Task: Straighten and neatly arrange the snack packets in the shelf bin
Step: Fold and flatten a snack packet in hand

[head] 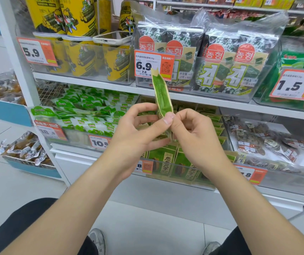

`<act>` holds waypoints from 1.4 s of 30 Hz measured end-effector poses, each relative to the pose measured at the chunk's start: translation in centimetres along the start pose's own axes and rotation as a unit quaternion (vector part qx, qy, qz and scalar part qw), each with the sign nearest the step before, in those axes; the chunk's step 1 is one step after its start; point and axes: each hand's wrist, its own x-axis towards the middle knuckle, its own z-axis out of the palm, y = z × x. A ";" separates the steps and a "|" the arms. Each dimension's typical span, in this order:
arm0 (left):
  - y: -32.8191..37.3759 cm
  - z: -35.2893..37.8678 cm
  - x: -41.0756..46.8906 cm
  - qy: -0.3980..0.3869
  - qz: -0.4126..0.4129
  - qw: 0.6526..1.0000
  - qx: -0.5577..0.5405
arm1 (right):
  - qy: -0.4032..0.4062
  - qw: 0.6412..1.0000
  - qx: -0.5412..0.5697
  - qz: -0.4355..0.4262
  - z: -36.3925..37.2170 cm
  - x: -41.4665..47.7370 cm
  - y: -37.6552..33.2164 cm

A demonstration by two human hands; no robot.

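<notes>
A slim green snack packet with tan edges stands upright in front of the shelves, seen edge-on. My left hand pinches its lower end between thumb and fingers. My right hand grips the same lower end from the right, fingers curled. Directly behind and below my hands sits the clear shelf bin, filled with several matching green packets standing in rows. My hands hide the bin's middle.
Left of the bin lies a bin of green-and-white packets. To the right are clear bags of dark snacks. Above stand seaweed packs, yellow cans and a phone. My knees and shoes rest on the tiled floor.
</notes>
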 end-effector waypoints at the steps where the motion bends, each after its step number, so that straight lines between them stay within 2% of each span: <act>1: -0.1 0.1 0.0 0.003 -0.001 1.000 -0.004 | -0.001 1.000 -0.006 -0.007 0.0 0.0 0.1; 7: 0.2 -0.9 0.4 -0.020 -0.006 1.000 -0.008 | -0.020 1.000 0.010 -0.022 0.1 -0.1 0.3; 13: 0.5 -1.3 0.3 -0.037 0.017 0.999 0.028 | -0.040 0.993 0.110 0.035 -0.2 -0.3 -0.8; 18: 0.8 -1.9 0.5 -0.068 0.001 0.997 0.030 | -0.016 0.985 0.142 0.092 -0.2 -0.6 -1.7; 22: 1.4 -2.4 0.4 -0.114 -0.018 0.992 0.055 | 0.000 0.989 0.097 0.111 -0.6 -0.2 -1.2; 28: 1.0 -2.4 0.2 -0.159 -0.027 0.976 0.149 | 0.000 0.999 0.006 0.045 -0.5 0.3 1.0; 31: 0.9 -2.7 0.4 -0.161 -0.045 0.971 0.172 | 0.031 0.997 0.038 0.054 -0.4 0.5 1.3; 35: 1.0 -3.2 0.6 -0.178 -0.059 0.962 0.198 | 0.135 0.986 0.075 0.067 -1.3 1.2 0.5; 39: 1.3 -3.1 0.5 -0.164 -0.073 0.965 0.192 | 0.136 0.976 0.135 0.100 -1.7 1.4 0.3; 42: 1.5 -3.6 0.9 -0.113 -0.054 0.972 0.197 | 0.109 0.973 0.157 0.132 -1.9 1.5 0.4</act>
